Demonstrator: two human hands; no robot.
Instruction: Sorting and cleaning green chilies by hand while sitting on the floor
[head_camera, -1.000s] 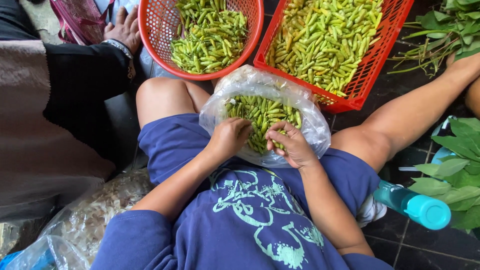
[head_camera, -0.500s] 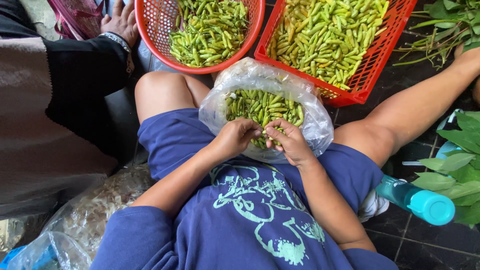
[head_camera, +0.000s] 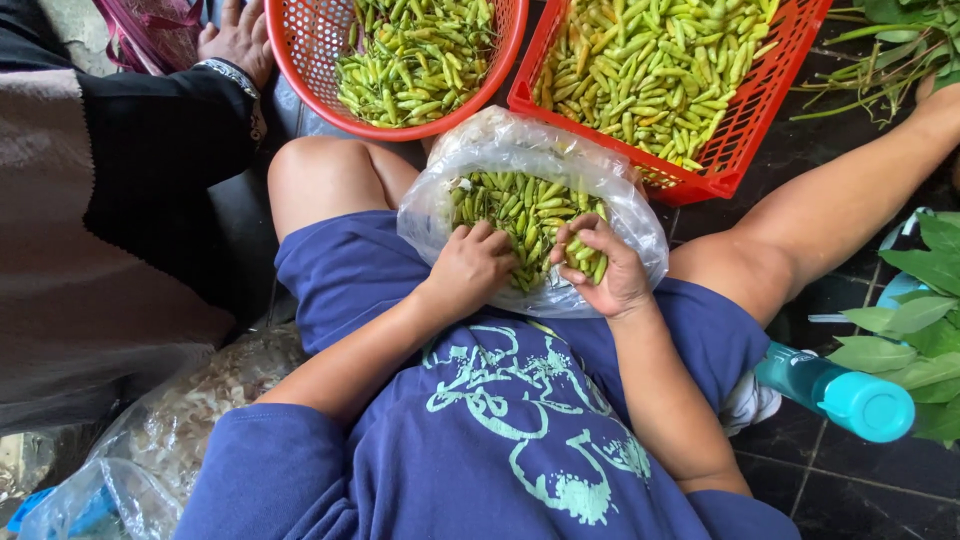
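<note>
Both hands work inside a clear plastic bag (head_camera: 620, 215) of green chillies (head_camera: 520, 205) resting on the lap

The left hand (head_camera: 470, 268) is curled loosely over the smooth, slender pods, fingers bent into the heap; the right hand (head_camera: 605, 265) is closed around a small bunch of chillies. The crinkled, glossy bag sits at 12 o'clock from the hands. A round red mesh basket (head_camera: 300, 50) of chillies lies at 11 o'clock, a rectangular red crate (head_camera: 750, 130) at 1 o'clock. A teal bottle (head_camera: 835, 390) lies at 4 o'clock, broad green leaves (head_camera: 925, 320) beside it. Another person's hand (head_camera: 238, 35) rests at 10 o'clock
</note>
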